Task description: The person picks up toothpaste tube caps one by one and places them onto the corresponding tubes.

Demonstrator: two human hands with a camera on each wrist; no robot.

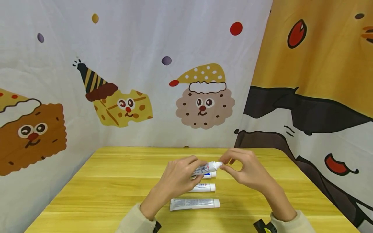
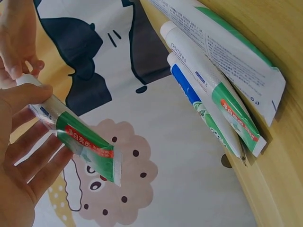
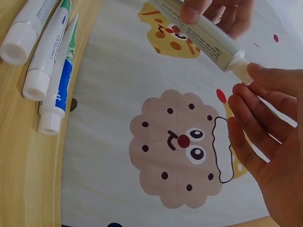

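Observation:
My left hand [image 1: 182, 173] grips a toothpaste tube [image 1: 204, 168], white with a green band and red lettering at its flat end [image 2: 87, 146], above the table. Its thumb lies along the tube near the shoulder in the left wrist view. With thumb and forefinger my right hand [image 1: 250, 170] pinches the tube's white cap [image 3: 242, 71]; the other fingers are spread beside it. Below the hands, three more tubes lie side by side with their caps to the right: a large one [image 1: 193, 204] nearest me, a smaller one [image 1: 205, 187], and one with a blue band [image 2: 184, 82], partly hidden by my left hand.
The tubes lie on a yellow wood-grain table [image 1: 116, 184]. Behind it and at both sides hang cloth curtains [image 1: 140, 38] printed with cartoon food figures. Dark bands [image 1: 264, 226] sit at both wrists by the pale sleeves [image 1: 292, 223].

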